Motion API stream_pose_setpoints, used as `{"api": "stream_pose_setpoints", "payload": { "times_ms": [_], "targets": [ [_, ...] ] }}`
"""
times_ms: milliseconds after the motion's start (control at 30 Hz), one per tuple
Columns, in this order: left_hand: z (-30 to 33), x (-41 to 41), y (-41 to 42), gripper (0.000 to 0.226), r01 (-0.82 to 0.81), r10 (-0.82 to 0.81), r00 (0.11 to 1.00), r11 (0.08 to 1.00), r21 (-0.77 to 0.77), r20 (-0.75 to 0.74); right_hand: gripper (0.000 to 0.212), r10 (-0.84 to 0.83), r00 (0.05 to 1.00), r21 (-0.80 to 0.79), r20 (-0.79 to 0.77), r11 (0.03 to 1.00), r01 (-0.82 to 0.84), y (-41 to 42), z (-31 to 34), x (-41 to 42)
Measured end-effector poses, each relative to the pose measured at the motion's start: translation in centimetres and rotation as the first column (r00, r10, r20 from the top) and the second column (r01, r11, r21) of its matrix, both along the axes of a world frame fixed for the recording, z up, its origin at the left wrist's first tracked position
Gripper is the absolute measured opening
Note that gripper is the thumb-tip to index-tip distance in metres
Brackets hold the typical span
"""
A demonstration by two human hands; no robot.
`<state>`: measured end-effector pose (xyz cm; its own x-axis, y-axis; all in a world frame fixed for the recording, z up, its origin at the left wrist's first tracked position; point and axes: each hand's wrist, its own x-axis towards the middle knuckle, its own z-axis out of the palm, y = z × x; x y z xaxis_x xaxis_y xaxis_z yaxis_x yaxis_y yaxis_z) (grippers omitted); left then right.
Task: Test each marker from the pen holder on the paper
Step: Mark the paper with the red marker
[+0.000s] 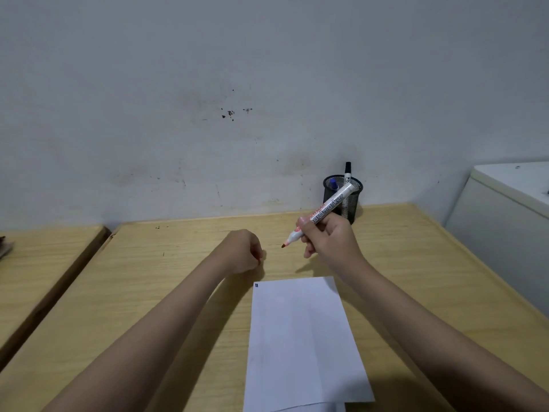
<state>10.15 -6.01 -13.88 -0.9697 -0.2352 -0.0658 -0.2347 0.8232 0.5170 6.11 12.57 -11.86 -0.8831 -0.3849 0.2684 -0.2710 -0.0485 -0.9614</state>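
While right hand grips uncapped marker, left hand fisted, likely around cap.

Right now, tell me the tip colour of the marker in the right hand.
Red, seen in the head view: the marker has a reddish tip.

Both bare arms stretched forward, well apart at the elbows. Left hand curled into a loose fist, knuckles up. Right hand a bit higher, fingers wrapped tight around a marker, thumb on top, wrist bent down.
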Motion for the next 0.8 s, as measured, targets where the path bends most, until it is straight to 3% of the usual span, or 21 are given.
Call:
{"api": "stream_pose_setpoints", "payload": {
  "times_ms": [167, 300, 467, 633, 800],
  "targets": [
    [-0.7, -0.3, -0.2, 0.022, 0.030, -0.028, 0.999, 0.998, 0.049, -0.040, 0.016, 0.028, 0.998, -0.039, 0.049, 0.999, -0.026, 0.2, -0.9, 0.6],
    [-1.2, 0.8, -0.9, 0.035, -0.064, 0.084, 0.989, 0.985, 0.161, -0.122, 0.012, 0.059, 0.993, -0.066, 0.106, 0.996, -0.052, 0.1, -1.4, 1.1],
    [-1.2, 4.0, -1.0, 0.020, -0.113, 0.185, 0.954, 0.950, 0.290, -0.237, 0.006, 0.042, 0.986, -0.060, 0.159, 0.998, -0.033, -0.4, -2.6, 2.0],
    [-1.1, 6.5, -0.5, 0.029, -0.023, 0.061, 0.989, 0.964, 0.265, -0.135, 0.006, 0.029, 0.954, 0.014, 0.299, 0.999, -0.034, -1.6, -4.3, 2.7],
    [-2.0, 6.8, 0.0, 0.035, 0.021, -0.008, 0.994, 0.992, 0.120, -0.110, 0.004, 0.018, 0.959, 0.044, 0.283, 0.999, -0.032, -1.8, -5.7, 3.7]
  ]
}}
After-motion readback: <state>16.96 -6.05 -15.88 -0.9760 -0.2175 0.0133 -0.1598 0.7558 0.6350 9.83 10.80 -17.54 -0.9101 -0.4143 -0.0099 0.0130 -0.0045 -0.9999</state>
